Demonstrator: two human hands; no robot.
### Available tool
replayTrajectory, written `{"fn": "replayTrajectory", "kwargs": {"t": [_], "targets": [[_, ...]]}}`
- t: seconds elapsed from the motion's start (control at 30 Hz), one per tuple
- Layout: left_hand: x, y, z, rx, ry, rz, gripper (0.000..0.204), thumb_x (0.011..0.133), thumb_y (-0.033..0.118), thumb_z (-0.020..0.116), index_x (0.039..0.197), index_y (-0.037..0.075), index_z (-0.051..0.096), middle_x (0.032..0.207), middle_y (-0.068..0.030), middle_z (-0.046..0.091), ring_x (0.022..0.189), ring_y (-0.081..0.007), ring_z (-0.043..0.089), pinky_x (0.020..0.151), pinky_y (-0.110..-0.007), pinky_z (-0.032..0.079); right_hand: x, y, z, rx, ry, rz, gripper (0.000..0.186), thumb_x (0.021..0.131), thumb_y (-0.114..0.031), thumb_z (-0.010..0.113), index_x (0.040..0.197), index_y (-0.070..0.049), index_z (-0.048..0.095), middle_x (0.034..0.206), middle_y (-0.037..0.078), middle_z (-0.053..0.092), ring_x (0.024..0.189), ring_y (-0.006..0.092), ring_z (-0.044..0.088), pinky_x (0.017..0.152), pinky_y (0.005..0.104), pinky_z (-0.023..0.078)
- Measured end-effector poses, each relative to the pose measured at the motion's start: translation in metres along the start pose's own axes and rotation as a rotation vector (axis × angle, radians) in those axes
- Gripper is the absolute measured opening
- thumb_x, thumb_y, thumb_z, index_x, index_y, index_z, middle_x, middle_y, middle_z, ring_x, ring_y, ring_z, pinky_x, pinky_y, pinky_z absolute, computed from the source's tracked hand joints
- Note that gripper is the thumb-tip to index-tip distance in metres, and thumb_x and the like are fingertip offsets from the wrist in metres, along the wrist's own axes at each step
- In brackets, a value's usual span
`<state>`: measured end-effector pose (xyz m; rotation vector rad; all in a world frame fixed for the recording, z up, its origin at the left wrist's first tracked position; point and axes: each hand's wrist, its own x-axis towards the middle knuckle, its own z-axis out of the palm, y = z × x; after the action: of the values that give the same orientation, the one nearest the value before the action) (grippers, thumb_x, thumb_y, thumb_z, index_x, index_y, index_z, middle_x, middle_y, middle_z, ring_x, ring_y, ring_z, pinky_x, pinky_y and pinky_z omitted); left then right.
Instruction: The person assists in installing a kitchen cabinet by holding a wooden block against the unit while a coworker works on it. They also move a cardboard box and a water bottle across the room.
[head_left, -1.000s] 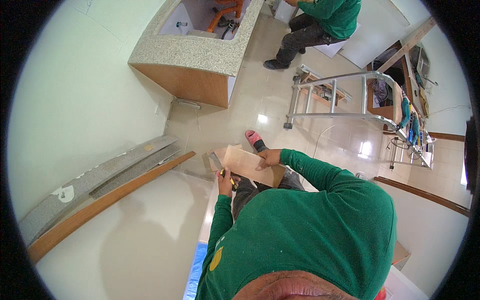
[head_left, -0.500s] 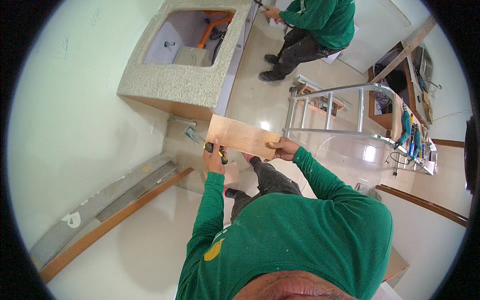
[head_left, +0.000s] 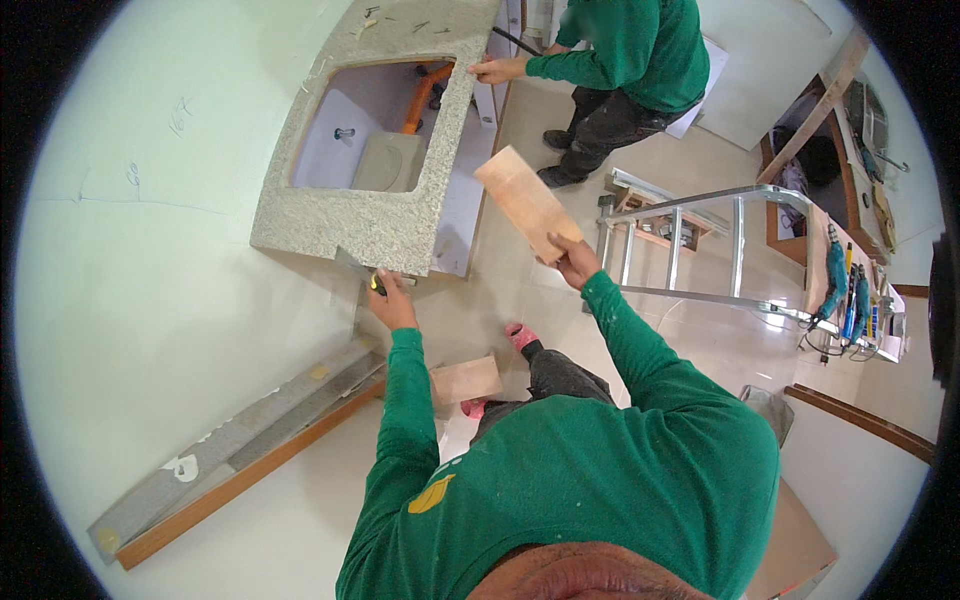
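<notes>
My left hand (head_left: 394,303) is closed round the black-and-yellow handle of a putty knife (head_left: 350,262). Its flat blade lies across the near edge of a speckled stone countertop (head_left: 405,225); whether it touches the stone I cannot tell. Farther right, my right hand (head_left: 575,262) grips a flat rectangular wooden board (head_left: 522,200) by its near end. The board is held up beside the cabinet, apart from the countertop. Through the large cut-out in the stone, an orange pipe (head_left: 413,105) shows inside the cabinet.
A co-worker's hand (head_left: 497,70) touches the countertop's far right edge. An aluminium ladder (head_left: 677,245) stands right, with a drill (head_left: 832,275) and other tools at its end. Strips of stone and wood (head_left: 250,465) lie left by the wall. Another board (head_left: 467,380) is near my feet.
The putty knife has moved forward to the countertop edge. My left hand has left the board, which my right hand alone now holds, tilted and raised. The co-worker's hand has reached the countertop.
</notes>
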<state>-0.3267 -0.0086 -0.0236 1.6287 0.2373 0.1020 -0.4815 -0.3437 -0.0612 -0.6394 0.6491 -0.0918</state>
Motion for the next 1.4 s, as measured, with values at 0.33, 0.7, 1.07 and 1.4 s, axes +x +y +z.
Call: {"fn": "replayTrajectory", "kwargs": {"t": [0.33, 0.7, 1.07, 1.4], "targets": [[0.043, -0.013, 0.017, 0.567, -0.048, 0.212, 0.047, 0.101, 0.040, 0.060, 0.111, -0.005, 0.064, 0.095, -0.0200, 0.067, 0.085, -0.0352, 0.063, 0.080, -0.044, 0.049, 0.133, 0.017, 0.043, 0.269, 0.054, -0.089, 0.037, 0.101, -0.014, 0.063, 0.135, -0.007, 0.050, 0.127, 0.012, 0.063, 0.111, 0.0277, 0.066, 0.094, 0.0498, 0.059], [0.057, -0.032, 0.017, 0.685, -0.037, 0.270, 0.040, 0.099, 0.034, 0.062, 0.107, -0.005, 0.065, 0.101, -0.0203, 0.063, 0.092, -0.0368, 0.062, 0.082, -0.044, 0.049, 0.148, 0.027, 0.063, 0.302, 0.005, -0.093, 0.036, 0.098, -0.016, 0.067, 0.130, -0.006, 0.054, 0.120, 0.011, 0.067, 0.103, 0.0262, 0.070, 0.085, 0.0444, 0.063], [0.061, -0.039, 0.025, 0.843, -0.055, 0.295, 0.033, 0.095, 0.029, 0.068, 0.106, -0.002, 0.065, 0.101, -0.0178, 0.058, 0.093, -0.0350, 0.060, 0.082, -0.045, 0.049, 0.152, 0.024, 0.058, 0.318, -0.030, -0.029, 0.043, 0.101, -0.016, 0.063, 0.140, -0.006, 0.047, 0.134, 0.012, 0.060, 0.119, 0.0275, 0.063, 0.100, 0.0495, 0.056], [0.061, -0.028, 0.030, 0.872, -0.103, 0.329, 0.036, 0.095, 0.030, 0.069, 0.111, -0.001, 0.063, 0.104, -0.0183, 0.058, 0.095, -0.0360, 0.060, 0.084, -0.046, 0.049, 0.137, 0.045, 0.055, 0.369, -0.091, 0.079, 0.045, 0.099, -0.015, 0.065, 0.139, -0.005, 0.048, 0.132, 0.013, 0.062, 0.119, 0.0284, 0.063, 0.100, 0.0480, 0.055]]}}
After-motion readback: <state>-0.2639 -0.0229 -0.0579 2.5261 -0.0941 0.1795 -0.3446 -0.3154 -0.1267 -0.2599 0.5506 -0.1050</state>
